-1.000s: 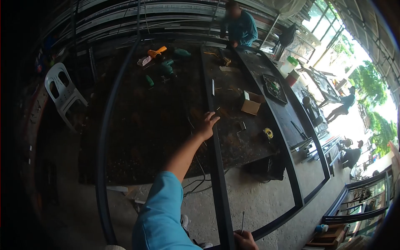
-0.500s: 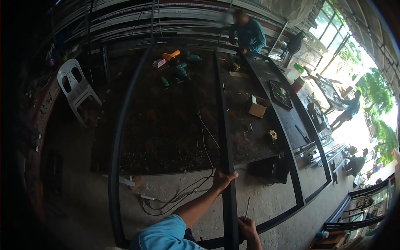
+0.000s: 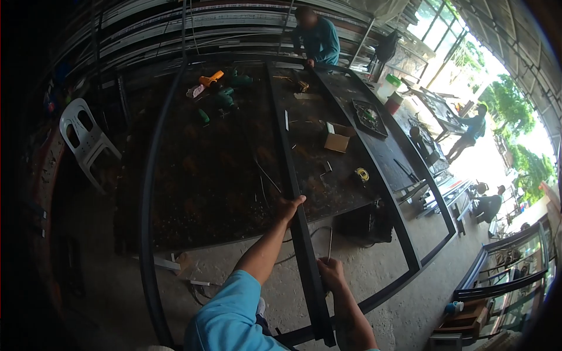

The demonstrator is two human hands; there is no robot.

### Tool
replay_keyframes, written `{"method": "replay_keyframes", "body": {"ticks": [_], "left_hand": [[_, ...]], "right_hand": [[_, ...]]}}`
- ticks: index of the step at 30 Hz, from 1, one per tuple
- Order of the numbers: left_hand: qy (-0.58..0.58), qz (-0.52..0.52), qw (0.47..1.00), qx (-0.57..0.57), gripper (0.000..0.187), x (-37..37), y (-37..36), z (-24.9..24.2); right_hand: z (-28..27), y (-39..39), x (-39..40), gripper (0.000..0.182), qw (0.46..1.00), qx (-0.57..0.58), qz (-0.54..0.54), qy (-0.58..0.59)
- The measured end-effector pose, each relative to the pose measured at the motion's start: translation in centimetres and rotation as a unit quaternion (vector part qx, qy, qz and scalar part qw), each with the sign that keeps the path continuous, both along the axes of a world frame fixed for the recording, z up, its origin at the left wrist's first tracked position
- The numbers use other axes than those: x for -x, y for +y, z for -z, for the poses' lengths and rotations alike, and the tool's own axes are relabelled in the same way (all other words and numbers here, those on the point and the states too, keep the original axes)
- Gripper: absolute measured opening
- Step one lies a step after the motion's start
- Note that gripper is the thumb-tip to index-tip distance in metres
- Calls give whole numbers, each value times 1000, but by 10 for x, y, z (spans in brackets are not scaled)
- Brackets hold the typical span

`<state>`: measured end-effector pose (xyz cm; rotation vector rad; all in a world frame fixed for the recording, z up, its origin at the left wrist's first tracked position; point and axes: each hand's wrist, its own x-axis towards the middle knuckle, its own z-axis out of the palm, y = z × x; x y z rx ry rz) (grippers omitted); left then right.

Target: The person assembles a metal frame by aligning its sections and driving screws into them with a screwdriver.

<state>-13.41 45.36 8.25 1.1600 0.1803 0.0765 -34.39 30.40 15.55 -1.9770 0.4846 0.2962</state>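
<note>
My left hand (image 3: pixel 290 209) is closed around a dark metal bar (image 3: pixel 300 245), the long middle upright of a large black frame (image 3: pixel 151 175). The bar's near end overlaps the frame's bottom rail. Just right of the bar, my right hand (image 3: pixel 332 274) is closed on a thin metal rod (image 3: pixel 330 243) that points up; the lower part is hidden in my fingers. Most of the frame lies over a dark worktable (image 3: pixel 199 205), its near end reaching past the table edge.
Power drills (image 3: pixel 225 96), an orange tool (image 3: pixel 211 78), a small cardboard box (image 3: pixel 338 139), a tape measure (image 3: pixel 362 174) and a tray (image 3: pixel 370 117) lie on the table. A co-worker (image 3: pixel 319 38) stands at the far end. A white chair (image 3: pixel 88 140) is left; cables cross the floor.
My view has shifted, so the scene sits further left. My left hand still grips the bar, and the bar's near end now shows. My right hand and the rod have come higher into view.
</note>
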Motion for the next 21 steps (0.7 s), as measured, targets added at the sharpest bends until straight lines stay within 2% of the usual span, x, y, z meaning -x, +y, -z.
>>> {"method": "replay_keyframes", "body": {"ticks": [1, 2, 4, 7, 10, 12, 14, 15, 16, 17, 19, 20, 21], "left_hand": [[-22, -7, 1000, -6, 37, -9, 2, 17], [-16, -4, 1000, -8, 37, -12, 5, 19], [-7, -61, 996, -61, 40, -21, 11, 15], [-26, -89, 994, -59, 39, -27, 11, 28], [36, -34, 994, -102, 38, -13, 21, 8], [40, -39, 983, -177, 38, -21, 20, 30], [51, -10, 974, -220, 59, -12, 22, 11], [57, -9, 971, -234, 75, -15, 21, 20], [64, -57, 940, -329, 88, -20, 16, 46], [21, -58, 920, -388, 90, 4, 22, 15], [-33, -51, 874, -481, 82, 55, 32, -12], [-18, -36, 871, -489, 82, 87, 35, -11], [-19, 15, 901, -432, 79, 129, 39, -14]], "right_hand": [[4, 3, -4, 33, 1000, -2, 3, 6], [6, 5, -8, 33, 1000, -10, -8, 9], [7, 7, -15, 34, 1000, -19, -17, 17], [11, 8, -12, 35, 994, 69, -72, 43], [-1, 6, 18, 35, 989, 117, -75, 50], [-1, -4, 41, 35, 992, 95, -38, 68], [-5, -16, 66, 36, 993, 78, -8, 89], [-17, -19, 77, 37, 993, 72, 12, 94], [-31, -21, 90, 38, 992, 66, 30, 105], [-36, -28, 101, 38, 992, 51, 47, 105], [-39, -45, 134, 38, 991, 31, 76, 106], [-39, -55, 149, 38, 991, 29, 91, 96], [-39, -63, 166, 38, 989, 38, 105, 98]]}}
